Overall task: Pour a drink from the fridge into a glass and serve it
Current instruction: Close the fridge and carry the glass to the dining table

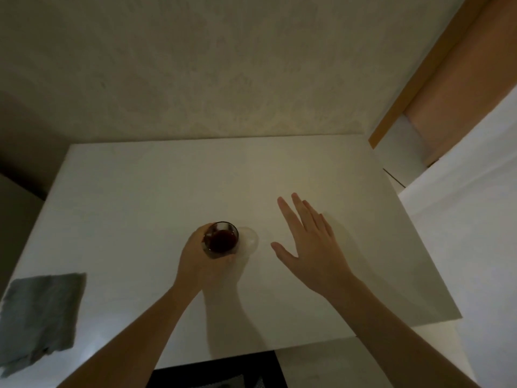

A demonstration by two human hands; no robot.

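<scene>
Glass point(221, 240) of dark drink, upright on white desk point(156, 186): left hand point(202, 257) grip clamped around it; right hand point(310, 243) spread flat, empty, nearby.

One head-worn wide-angle cam, looking fwd and steeply down from above a white table point(167, 175), near enough that both forearms enter from the bottom edge. Wall fills 12 o'clock; grey cloth point(39, 315) sits at 8 o'clock, wood trim point(414, 79) at 2 o'clock. No 2nd view, so no overlap.
</scene>
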